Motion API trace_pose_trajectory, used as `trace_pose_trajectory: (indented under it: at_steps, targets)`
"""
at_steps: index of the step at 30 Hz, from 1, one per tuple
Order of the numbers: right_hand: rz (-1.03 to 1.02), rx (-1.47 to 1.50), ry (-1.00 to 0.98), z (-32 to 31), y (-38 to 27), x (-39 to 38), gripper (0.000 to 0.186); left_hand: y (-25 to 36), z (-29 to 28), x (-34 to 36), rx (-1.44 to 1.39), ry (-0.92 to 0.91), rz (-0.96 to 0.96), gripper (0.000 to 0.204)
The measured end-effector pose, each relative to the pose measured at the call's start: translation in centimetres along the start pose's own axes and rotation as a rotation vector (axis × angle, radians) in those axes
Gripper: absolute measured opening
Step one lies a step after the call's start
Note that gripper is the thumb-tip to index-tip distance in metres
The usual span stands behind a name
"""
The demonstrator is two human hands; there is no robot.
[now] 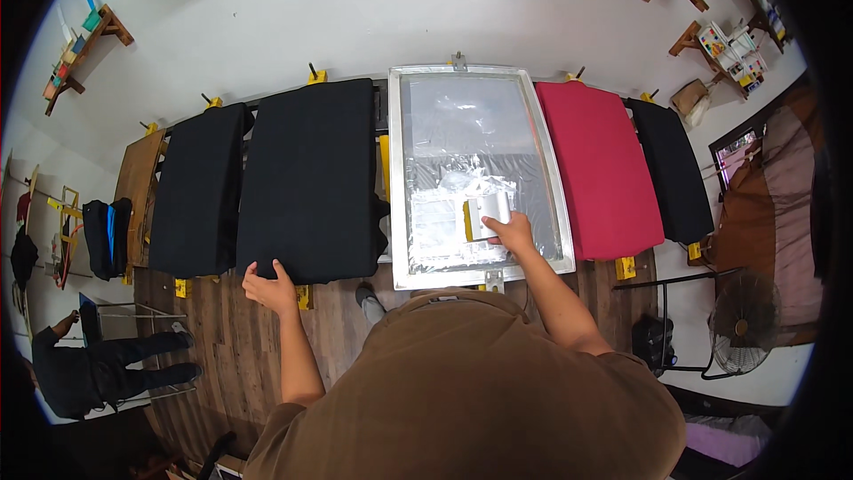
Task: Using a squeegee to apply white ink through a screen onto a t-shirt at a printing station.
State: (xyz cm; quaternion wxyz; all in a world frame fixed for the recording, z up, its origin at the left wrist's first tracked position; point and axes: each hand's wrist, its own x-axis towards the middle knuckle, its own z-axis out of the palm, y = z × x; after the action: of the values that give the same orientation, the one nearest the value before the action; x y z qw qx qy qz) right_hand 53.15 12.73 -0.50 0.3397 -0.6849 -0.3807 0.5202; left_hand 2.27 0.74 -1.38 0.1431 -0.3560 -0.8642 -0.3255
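Note:
My right hand [514, 233] is closed around a silver squeegee [490, 206] with a yellow strip along its left side. The squeegee rests on the lower part of a printing screen, inside its metal frame [399, 178]. A shiny clear film or wet layer covers part of the mesh, and dark cloth shows through it. My left hand [271, 289] hovers by the front edge of a black garment [306, 178] stretched over a board. Its fingers are apart and hold nothing; whether the fingertips touch the cloth I cannot tell.
Right of the screen lie a pinkish-red garment [600, 173] and a black one [671, 173] on boards. Another black garment [197, 191] and a bare wooden board [138, 187] are at left. A standing fan [745, 320] is at lower right; another person [107, 369] stands at lower left.

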Motion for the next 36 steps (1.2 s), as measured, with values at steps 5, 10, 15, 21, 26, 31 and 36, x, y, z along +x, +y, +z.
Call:
trace_pose_trajectory:
  at_steps: [5,10,15,21,26,31,36]
  targets:
    - [0.007,-0.033,-0.008,-0.2,0.6,0.4,0.041,0.1,0.0,-0.1,-0.005,-0.009,0.015,0.051]
    - [0.004,-0.02,0.001,0.3,0.8,0.5,0.041,0.4,-0.2,-0.2,0.002,-0.022,-0.006,0.051]
    - [0.005,-0.037,0.013,0.6,-0.1,-0.1,0.04,-0.1,-0.1,-0.4,0.002,-0.02,0.003,0.051]
    - [0.049,0.12,-0.033,-0.4,0.4,-0.2,0.04,0.5,-0.3,-0.4,-0.009,-0.032,0.002,0.051]
    - [0.072,0.245,0.01,-1.8,-1.7,-1.7,0.041,0.6,-0.5,-0.4,-0.002,-0.023,0.029,0.05]
    - [0.032,0.374,-0.064,-3.7,-4.1,-2.1,0.041,0.9,-0.6,-0.4,0.006,-0.05,-0.003,0.05]
    - [-0.011,0.268,-0.143,-2.5,-6.1,-2.6,0.044,0.6,-0.4,-0.4,0.006,-0.081,-0.004,0.05]
